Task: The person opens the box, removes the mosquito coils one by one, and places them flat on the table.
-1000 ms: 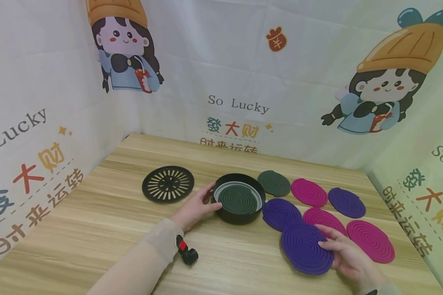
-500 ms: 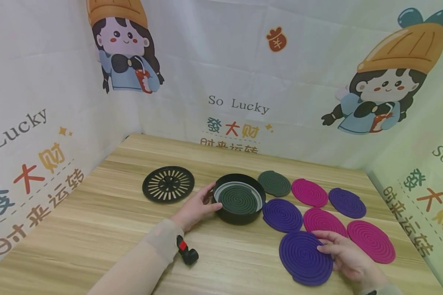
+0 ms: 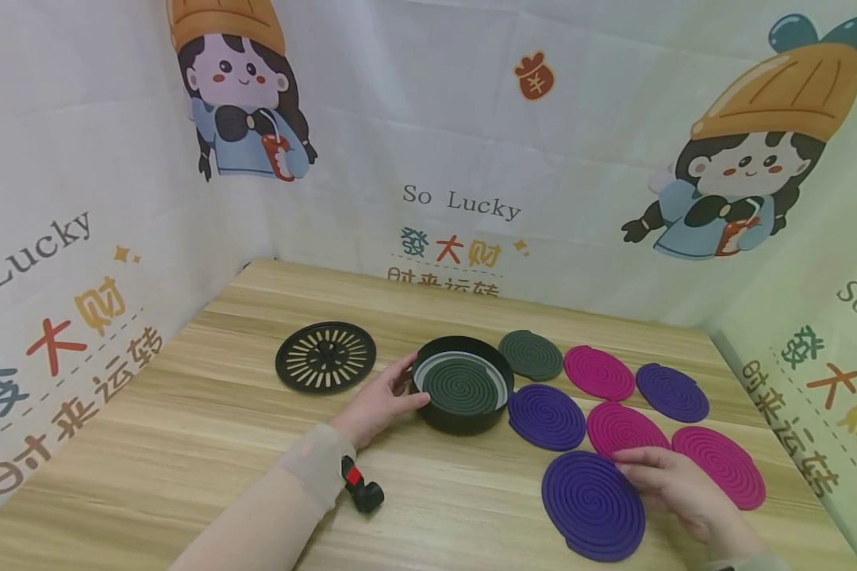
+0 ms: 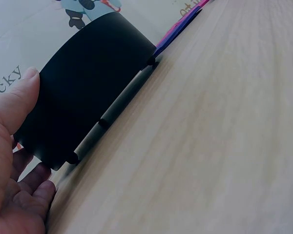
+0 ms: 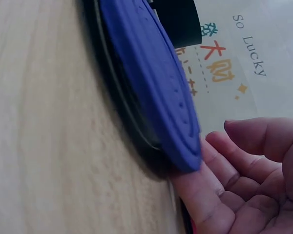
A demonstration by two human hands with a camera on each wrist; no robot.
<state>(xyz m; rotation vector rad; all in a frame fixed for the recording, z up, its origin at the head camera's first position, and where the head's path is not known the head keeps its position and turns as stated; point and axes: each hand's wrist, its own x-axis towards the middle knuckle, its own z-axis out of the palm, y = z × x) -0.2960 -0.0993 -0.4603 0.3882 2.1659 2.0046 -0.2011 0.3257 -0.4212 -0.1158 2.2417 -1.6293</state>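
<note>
My left hand [image 3: 380, 406] holds the side of a round black mosquito coil holder [image 3: 464, 423], thumb on its near wall and fingers around the left. A dark green mosquito coil [image 3: 460, 388] lies inside it, over a pale lining. Low on the table, at the front right, is a purple mosquito coil [image 3: 591, 507]. By its right edge is my right hand [image 3: 674, 493]. In the right wrist view, the thumb stands away from the purple coil [image 5: 154, 83], while a finger touches its lower edge. A dark band shows beneath that coil; I cannot tell whether it is shadow.
Right of the holder lie a green coil [image 3: 531, 354], two more purple ones and several magenta coils [image 3: 717, 468], some touching each other. A black slotted lid [image 3: 326, 357] rests on the wooden table at left. Printed cloth [image 3: 371, 119] hangs behind and at both sides.
The purple coil has come down towards the front of the table, away from the other purple coil behind it. My right thumb has lifted off it. The left hand and holder have stayed still.
</note>
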